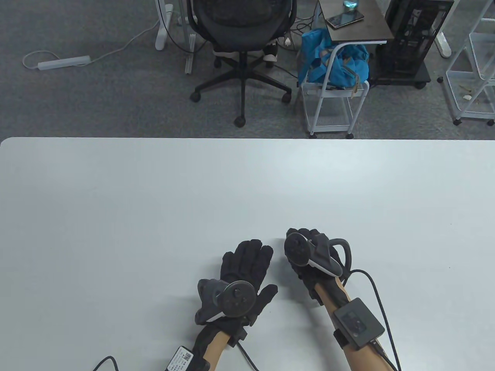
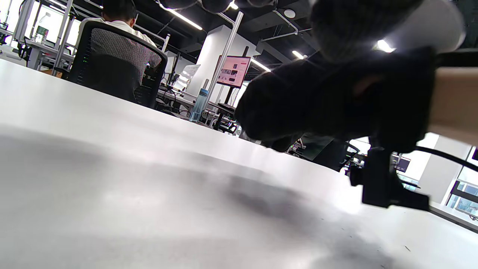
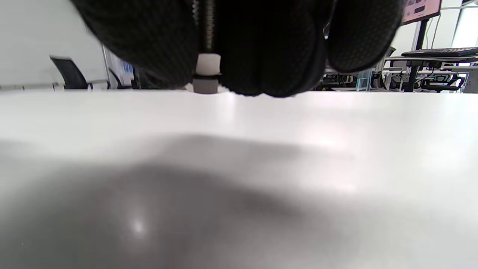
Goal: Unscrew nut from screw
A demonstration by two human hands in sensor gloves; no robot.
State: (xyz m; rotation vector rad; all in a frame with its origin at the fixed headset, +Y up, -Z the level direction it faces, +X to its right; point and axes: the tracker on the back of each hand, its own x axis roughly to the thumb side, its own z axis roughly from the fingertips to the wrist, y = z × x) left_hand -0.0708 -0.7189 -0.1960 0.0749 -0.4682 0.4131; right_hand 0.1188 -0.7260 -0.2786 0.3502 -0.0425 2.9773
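In the right wrist view a dark threaded screw (image 3: 206, 26) stands upright between my right hand's gloved fingers (image 3: 149, 41). A white nut-like piece (image 3: 208, 63) and a grey piece (image 3: 205, 85) sit on its lower end, close to the table. In the table view my right hand (image 1: 299, 247) is curled under its tracker and hides the screw. My left hand (image 1: 247, 266) lies palm down on the white table (image 1: 154, 212), fingers spread and empty, just left of the right hand. The right hand also shows in the left wrist view (image 2: 317, 104).
Beyond the table's far edge stand a black office chair (image 1: 241, 46), a white cart with a blue bag (image 1: 332, 65) and a dark computer case (image 1: 410, 38). Cables run from both wrists toward the near edge.
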